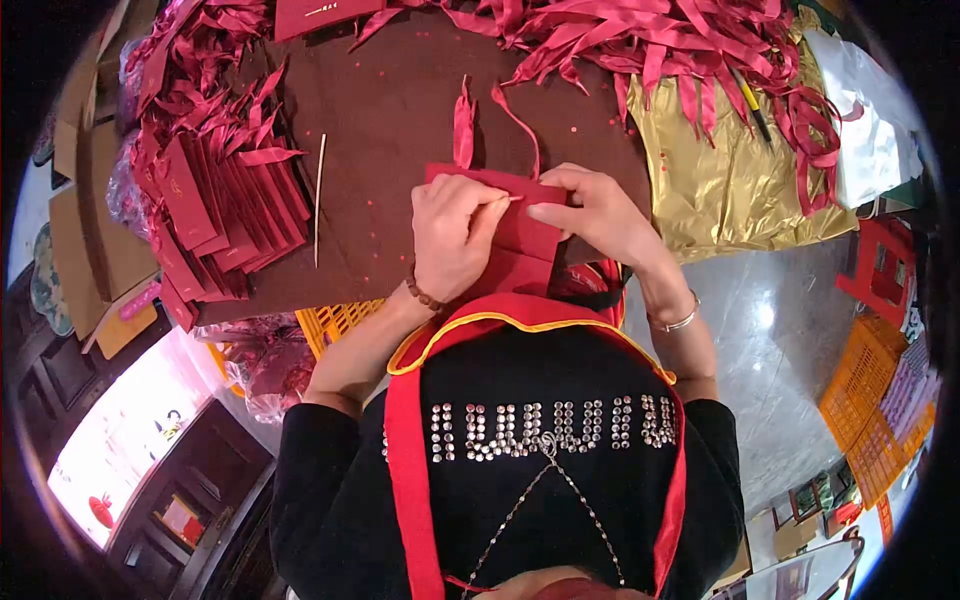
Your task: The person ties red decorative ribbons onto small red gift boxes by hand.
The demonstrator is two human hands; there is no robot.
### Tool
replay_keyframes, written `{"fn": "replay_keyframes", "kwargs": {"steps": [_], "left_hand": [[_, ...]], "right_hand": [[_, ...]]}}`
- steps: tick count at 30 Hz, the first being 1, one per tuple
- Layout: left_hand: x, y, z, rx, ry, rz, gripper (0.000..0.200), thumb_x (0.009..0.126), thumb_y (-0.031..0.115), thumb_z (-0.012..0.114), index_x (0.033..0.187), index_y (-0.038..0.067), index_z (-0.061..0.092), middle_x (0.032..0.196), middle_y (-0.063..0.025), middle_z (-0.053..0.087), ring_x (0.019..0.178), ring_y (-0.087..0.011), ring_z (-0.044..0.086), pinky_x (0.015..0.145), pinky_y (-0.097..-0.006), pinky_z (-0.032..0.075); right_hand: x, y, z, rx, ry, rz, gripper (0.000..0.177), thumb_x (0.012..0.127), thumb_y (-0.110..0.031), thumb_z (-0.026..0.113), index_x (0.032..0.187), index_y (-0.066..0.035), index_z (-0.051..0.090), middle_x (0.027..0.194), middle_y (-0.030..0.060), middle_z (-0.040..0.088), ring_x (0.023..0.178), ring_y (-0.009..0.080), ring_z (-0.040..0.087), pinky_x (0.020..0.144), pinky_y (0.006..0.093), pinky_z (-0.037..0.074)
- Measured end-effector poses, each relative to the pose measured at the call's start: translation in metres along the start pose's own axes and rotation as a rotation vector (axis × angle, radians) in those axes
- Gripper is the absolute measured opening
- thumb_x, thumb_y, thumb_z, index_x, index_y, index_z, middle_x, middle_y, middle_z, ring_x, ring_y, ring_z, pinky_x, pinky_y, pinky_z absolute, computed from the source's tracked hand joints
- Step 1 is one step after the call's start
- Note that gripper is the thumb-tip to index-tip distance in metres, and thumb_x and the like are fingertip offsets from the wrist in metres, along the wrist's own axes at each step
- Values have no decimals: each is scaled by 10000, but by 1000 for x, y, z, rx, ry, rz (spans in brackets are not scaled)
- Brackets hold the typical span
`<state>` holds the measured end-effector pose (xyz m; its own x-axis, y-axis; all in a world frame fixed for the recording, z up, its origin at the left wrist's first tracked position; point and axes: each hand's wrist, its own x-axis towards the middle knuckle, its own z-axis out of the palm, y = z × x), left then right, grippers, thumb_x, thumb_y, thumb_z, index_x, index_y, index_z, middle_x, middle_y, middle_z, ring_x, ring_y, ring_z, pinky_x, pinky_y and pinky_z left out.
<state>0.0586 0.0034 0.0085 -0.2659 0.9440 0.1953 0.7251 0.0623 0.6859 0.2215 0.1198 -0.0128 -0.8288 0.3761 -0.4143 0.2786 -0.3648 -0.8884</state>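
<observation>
A red folded paper piece, perhaps a small bag or card, is held in front of my chest at the table's edge. Two red ribbon ends stretch away from its far side. My left hand lies over its left part, thumb and finger pinched on a thin pale tip like that of a small stick. At the right edge, my right hand grips the paper between thumb and fingers. My palms hide some of the paper.
Stacked red paper pieces with ribbons lie at left, beside a thin pale stick. More red ribbons are heaped at the back right, over gold wrapping with a yellow-and-black pen. Orange crates stand at far right.
</observation>
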Motion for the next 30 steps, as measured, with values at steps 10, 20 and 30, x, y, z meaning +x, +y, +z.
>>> {"fn": "replay_keyframes", "kwargs": {"steps": [10,20,30], "left_hand": [[-1,-4,-3,105,60,54,63,753,106,686,779,102,629,733,-15,565,719,-195,527,694,-336,326],[1,-1,4,156,58,133,100,718,96,696,770,111,611,727,-6,542,715,-193,505,687,-357,305],[8,4,4,245,11,201,95,724,88,651,732,96,557,704,-34,500,711,-219,488,685,-371,316]], "right_hand": [[6,1,0,12,47,67,242,834,-128,665,1013,33,639,987,31,555,714,84,570,604,227,491],[7,6,3,28,48,63,221,856,-108,639,1028,30,623,985,26,547,756,84,578,629,232,504],[2,7,4,-46,69,-67,172,858,-91,628,991,17,625,975,26,529,783,84,551,649,233,465]]}}
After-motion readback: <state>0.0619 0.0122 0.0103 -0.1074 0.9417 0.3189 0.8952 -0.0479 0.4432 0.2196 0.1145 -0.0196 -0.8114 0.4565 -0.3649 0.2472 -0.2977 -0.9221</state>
